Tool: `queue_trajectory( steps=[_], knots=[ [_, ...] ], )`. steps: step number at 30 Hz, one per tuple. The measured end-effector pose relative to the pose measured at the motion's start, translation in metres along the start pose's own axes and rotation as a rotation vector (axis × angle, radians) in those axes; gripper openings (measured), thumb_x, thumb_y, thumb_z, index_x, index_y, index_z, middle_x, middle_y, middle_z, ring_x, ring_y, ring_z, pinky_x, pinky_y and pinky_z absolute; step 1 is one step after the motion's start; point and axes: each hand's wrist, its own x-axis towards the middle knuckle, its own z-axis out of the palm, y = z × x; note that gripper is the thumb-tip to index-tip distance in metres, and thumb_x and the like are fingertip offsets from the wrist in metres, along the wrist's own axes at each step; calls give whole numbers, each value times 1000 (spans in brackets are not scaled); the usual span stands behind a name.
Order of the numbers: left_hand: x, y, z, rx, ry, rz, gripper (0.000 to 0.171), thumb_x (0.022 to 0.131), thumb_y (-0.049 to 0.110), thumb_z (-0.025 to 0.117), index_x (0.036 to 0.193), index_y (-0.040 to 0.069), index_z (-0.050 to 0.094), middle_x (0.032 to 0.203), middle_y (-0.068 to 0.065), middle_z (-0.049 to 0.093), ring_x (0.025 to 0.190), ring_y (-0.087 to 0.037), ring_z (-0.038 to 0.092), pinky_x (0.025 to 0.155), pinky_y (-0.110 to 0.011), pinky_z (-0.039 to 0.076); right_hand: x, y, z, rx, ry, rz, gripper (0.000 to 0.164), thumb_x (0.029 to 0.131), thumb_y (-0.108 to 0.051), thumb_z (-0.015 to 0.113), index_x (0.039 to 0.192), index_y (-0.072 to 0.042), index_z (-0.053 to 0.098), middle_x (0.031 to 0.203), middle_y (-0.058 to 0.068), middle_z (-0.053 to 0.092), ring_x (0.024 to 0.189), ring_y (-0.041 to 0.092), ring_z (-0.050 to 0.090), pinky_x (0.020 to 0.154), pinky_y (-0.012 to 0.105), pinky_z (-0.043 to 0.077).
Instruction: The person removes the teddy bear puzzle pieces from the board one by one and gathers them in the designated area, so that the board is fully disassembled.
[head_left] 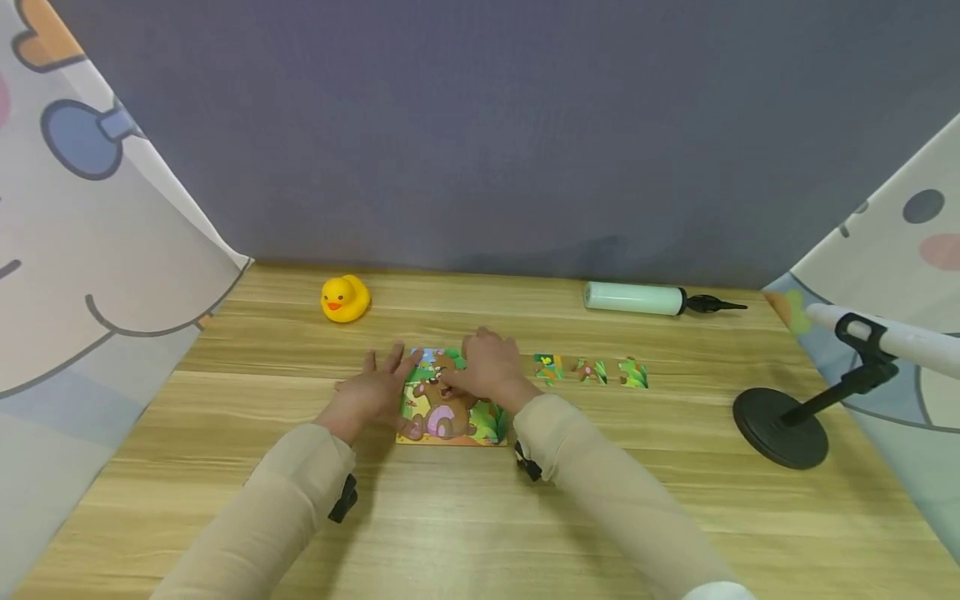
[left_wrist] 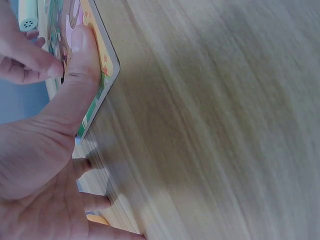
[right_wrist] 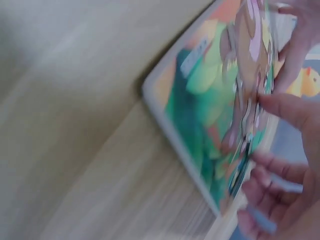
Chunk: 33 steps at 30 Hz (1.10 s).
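Note:
A bear picture puzzle in a flat tray [head_left: 450, 437] lies on the wooden table. My left hand [head_left: 367, 398] is at its left side, fingers spread straight on the tabletop and thumb [left_wrist: 85, 52] resting on the tray's front edge. Over the upper right of the picture, my right hand [head_left: 491, 367] pinches a puzzle piece between thumb [right_wrist: 285, 107] and curled fingers; the hand hides most of that piece in the head view. Right of the tray lie three loose pieces in a row: a blue-green one [head_left: 546, 367], a brown one [head_left: 589, 372] and a green one [head_left: 633, 373].
A yellow rubber duck [head_left: 346, 298] sits at the back left. A pale green hand pump [head_left: 633, 298] with a black nozzle lies at the back right. On the right stands a black round-based stand [head_left: 780, 428] carrying a white tube [head_left: 911, 343]. A grey wall [head_left: 510, 150] closes the back.

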Motion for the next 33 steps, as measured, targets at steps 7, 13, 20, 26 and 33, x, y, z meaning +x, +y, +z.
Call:
queue_trajectory(
  steps=[7,13,20,26,33],
  knots=[
    [1,-1,1,-3,13,5,128,68,49,91,163,11,14,168,-23,3,146,-60,6,90,-85,34,-6,29,-2,151,-69,-180,45,92,-41,76,127,-13,68,127,10,60,101,24,63,88,40,55],
    [1,-1,1,-8,5,0,128,68,48,91,163,11,14,168,-23,2,147,-60,5,90,-86,33,-9,44,1,146,-48,-243,56,87,-43,80,135,-18,67,114,5,58,97,20,57,84,39,53],
    [0,0,1,-19,8,8,127,69,48,91,163,10,15,168,-25,3,146,-61,6,90,-86,33,-9,48,6,199,-29,-245,58,85,-44,81,136,-20,67,111,2,54,93,17,53,80,34,50],
    [0,0,1,-20,10,7,126,69,47,91,163,10,15,168,-25,2,146,-61,5,90,-86,33,-7,47,6,254,-49,-231,53,86,-40,82,134,-22,68,116,2,55,106,20,55,88,38,52],
    [0,0,1,-14,4,8,128,69,48,91,163,11,13,168,-24,1,146,-61,4,90,-86,33,-14,55,3,302,-60,-267,51,89,-37,80,135,-20,67,119,4,56,105,22,56,91,43,50]
  ],
)
